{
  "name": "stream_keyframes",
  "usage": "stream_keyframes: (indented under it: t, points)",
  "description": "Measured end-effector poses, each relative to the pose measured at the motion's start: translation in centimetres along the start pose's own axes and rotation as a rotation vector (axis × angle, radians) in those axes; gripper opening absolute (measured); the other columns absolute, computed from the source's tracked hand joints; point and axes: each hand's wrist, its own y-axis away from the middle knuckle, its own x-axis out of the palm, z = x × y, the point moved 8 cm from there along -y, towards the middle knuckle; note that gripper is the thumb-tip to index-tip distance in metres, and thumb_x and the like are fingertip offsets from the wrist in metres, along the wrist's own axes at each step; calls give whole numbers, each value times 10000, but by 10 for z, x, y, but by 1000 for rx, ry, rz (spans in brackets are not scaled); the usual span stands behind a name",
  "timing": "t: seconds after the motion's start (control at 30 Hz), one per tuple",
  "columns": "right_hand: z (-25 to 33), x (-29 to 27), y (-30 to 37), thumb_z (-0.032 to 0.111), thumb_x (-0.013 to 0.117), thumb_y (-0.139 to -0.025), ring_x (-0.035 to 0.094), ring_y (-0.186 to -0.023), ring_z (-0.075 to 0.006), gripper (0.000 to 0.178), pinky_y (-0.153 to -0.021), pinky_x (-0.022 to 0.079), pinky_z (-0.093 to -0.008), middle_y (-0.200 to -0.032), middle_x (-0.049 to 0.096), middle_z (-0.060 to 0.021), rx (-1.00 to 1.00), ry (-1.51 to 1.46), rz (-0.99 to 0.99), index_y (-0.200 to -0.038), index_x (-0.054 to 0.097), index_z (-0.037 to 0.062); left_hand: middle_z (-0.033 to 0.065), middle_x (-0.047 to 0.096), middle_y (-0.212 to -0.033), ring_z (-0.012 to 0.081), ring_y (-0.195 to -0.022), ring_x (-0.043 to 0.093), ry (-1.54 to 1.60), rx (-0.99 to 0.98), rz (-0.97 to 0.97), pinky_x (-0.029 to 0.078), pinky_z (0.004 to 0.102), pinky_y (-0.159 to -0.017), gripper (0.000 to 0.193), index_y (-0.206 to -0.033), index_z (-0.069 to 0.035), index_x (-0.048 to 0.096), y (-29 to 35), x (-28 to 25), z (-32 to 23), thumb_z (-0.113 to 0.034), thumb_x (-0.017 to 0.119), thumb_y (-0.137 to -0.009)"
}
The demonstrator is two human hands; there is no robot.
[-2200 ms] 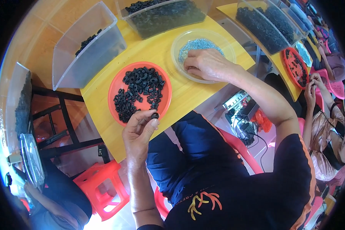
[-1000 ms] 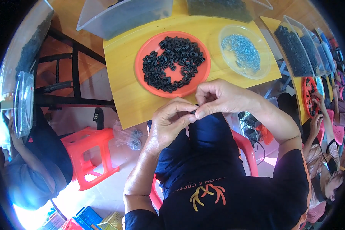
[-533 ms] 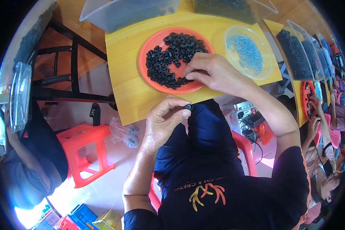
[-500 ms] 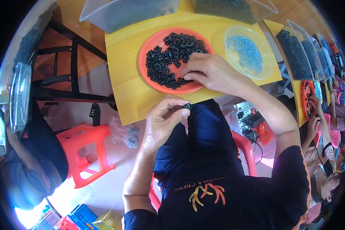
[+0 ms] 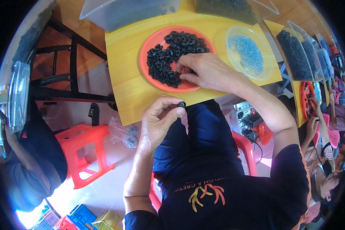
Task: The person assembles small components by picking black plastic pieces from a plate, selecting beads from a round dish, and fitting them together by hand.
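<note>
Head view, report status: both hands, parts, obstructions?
Left hand: pinches small black part. Right hand: at black pieces in red tray, grip unclear. No visible obstruction.

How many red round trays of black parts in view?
2: near tray on the yellow table; far tray by the right-hand table. More may be hidden.

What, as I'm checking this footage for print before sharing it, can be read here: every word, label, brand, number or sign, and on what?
Dark shirt: a curved line of reddish lettering; I won't copy its wording.
Black object on the floor: small pale marks, too small to read.
Red plate, black parts and clear bowl: no lettering that I can make out.
</note>
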Motion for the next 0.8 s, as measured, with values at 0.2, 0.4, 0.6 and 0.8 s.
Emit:
stream_keyframes:
  t: [0.2, 0.4, 0.6, 0.8]
  points:
    - [-8, -17, 8, 97, 627, -856, 650, -834, -318, 176, -725, 520, -408, -928, 645, -107, -18, 53, -197, -1026, 646, 54, 22, 631, -943, 86, -852, 612, -3, 11, -18, 502, 223, -764, 183, -1062, 9, 640, 0, -5, -1, -13, 683, -885]
    - [1, -14, 12, 137, 646, -866, 642, -823, -284, 143, -721, 516, -388, -906, 618, -84, -133, -43, -55, -979, 689, 59, 21, 617, -946, 87, -850, 602, 8, 13, -18, 501, 226, -768, 165, -1053, 9, 637, -1, -4, 1, -4, 671, -891]
    - [15, -1, 18, 237, 668, -857, 626, -846, -295, 213, -741, 498, -419, -910, 589, -96, -145, -37, 1, -987, 688, 70, 18, 610, -942, 84, -848, 595, -2, -3, -19, 499, 227, -771, 163, -1053, 9, 635, -1, -4, 3, 3, 664, -893]
    - [20, -2, 22, 258, 693, -835, 618, -850, -306, 231, -735, 493, -433, -920, 586, -102, -203, -25, -63, -944, 650, 59, 18, 615, -941, 83, -842, 595, -17, 3, -27, 500, 227, -766, 170, -1057, 8, 635, -1, -4, 1, 5, 665, -890]
